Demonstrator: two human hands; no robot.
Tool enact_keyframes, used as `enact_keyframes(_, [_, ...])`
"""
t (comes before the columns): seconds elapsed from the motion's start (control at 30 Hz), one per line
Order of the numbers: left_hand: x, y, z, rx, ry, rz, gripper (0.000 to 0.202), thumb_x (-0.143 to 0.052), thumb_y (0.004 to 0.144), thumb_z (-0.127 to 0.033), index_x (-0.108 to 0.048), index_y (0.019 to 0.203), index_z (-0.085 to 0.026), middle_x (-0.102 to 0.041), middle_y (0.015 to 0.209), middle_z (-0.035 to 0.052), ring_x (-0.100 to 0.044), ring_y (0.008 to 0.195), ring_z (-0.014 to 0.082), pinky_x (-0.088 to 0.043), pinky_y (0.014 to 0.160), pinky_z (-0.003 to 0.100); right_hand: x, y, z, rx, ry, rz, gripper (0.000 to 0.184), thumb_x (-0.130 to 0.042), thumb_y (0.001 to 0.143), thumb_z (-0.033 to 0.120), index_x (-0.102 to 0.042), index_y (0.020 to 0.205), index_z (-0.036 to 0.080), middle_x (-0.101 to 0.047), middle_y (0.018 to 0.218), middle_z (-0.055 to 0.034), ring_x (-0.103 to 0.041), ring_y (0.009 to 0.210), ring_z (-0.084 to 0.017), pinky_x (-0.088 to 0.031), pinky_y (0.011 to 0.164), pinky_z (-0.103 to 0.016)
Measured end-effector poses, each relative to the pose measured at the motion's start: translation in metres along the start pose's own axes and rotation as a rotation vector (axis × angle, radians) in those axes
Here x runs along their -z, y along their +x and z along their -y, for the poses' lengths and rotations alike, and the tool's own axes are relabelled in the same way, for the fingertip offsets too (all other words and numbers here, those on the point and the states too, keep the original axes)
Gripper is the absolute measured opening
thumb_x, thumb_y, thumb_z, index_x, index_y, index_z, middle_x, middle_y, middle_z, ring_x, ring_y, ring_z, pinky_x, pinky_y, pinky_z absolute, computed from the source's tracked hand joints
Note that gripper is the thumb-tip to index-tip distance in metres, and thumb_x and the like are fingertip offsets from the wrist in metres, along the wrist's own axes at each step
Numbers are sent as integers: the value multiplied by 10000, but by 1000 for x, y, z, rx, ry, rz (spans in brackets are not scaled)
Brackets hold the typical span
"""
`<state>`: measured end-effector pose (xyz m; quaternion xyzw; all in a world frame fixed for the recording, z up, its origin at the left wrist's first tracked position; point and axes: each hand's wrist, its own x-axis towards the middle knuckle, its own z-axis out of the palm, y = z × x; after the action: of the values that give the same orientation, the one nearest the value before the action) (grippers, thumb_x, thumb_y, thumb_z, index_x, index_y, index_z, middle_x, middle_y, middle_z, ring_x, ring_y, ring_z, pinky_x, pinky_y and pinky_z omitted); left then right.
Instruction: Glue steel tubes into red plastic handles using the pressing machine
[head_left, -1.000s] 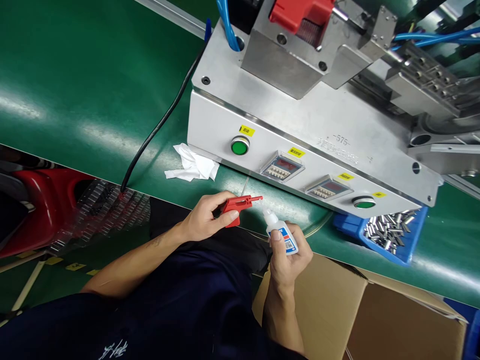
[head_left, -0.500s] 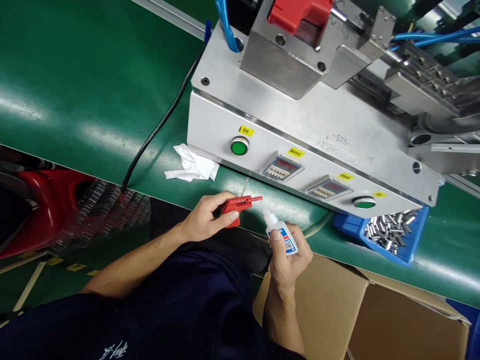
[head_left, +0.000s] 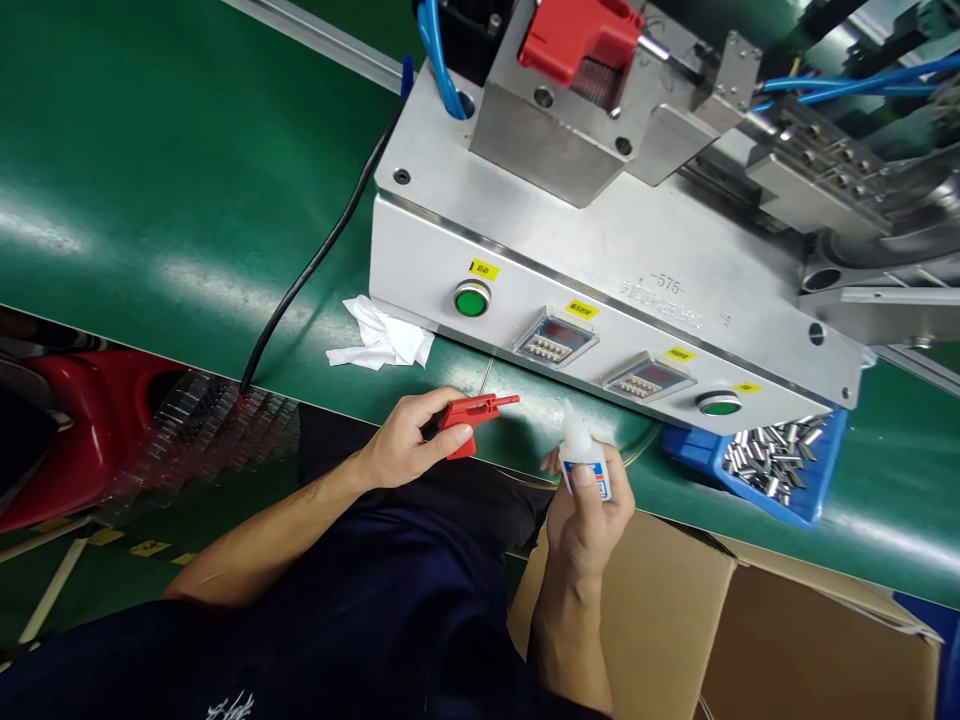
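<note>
While the left hand grips a red part and the right hand a white bottle, steel machinery stands beyond

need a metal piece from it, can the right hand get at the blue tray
Probably yes: the tray is just past the right hand, only a thin tube between, but that hand holds a white bottle.

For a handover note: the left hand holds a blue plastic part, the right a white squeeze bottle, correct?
No: the plastic part in the left hand is red, not blue, as the head view shows; the right hand does hold the white squeeze bottle.
</note>
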<state>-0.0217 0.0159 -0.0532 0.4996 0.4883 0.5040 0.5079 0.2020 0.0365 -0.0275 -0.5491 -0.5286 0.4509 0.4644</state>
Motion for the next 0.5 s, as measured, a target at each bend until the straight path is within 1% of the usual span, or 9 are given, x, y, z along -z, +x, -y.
enact_keyframes(0.03, [0,0,0,6,-5,-1,272,-645,1015,-397,-728,1055,-141,-670,794,6,-577,665,135,-467,651,223,2,3,-2,0,42,-6,338,-753,922,537,-687,943,206,-595,741,9,-595,683,-174,-493,662,-290])
enact_keyframes(0.1, [1,1,0,29,-11,5,279,-656,1005,-409,-734,1040,-143,-648,771,-2,-561,658,134,-469,648,220,5,9,-4,3,53,9,323,-765,915,504,-706,1046,215,-664,863,-23,-655,822,-206,-527,754,-316])
enact_keyframes(0.17, [3,0,-1,79,-14,39,313,-662,999,-445,-738,1032,-144,-653,772,5,-574,664,144,-482,644,221,6,11,-6,33,-44,32,283,-754,931,443,-714,1106,224,-700,1013,-58,-672,969,-231,-543,855,-346])
enact_keyframes(0.23, [7,-1,-2,158,1,96,346,-669,993,-486,-742,1032,-149,-679,792,15,-605,680,157,-505,648,224,7,9,-7,90,-206,43,226,-729,945,375,-724,1120,233,-690,1125,-80,-656,1079,-249,-540,951,-382])
enact_keyframes(0.3, [13,-1,-2,257,43,170,385,-680,985,-532,-753,1064,-162,-719,850,30,-646,720,174,-535,670,227,8,7,-10,147,-327,46,190,-700,959,322,-717,1128,237,-681,1141,-84,-648,1095,-250,-537,990,-398])
enact_keyframes(0.4, [23,4,5,393,103,278,485,-726,933,-627,-769,1141,-191,-775,1004,59,-708,828,216,-583,724,244,9,5,-18,225,-376,23,182,-639,1011,282,-660,1183,227,-692,1128,-90,-657,1078,-246,-551,993,-403])
enact_keyframes(0.5, [30,8,15,459,109,324,570,-783,854,-689,-787,1168,-213,-789,1070,71,-730,913,257,-612,770,266,12,0,-23,299,-441,5,181,-607,1038,253,-625,1215,219,-697,1154,-108,-656,1121,-252,-557,1011,-412])
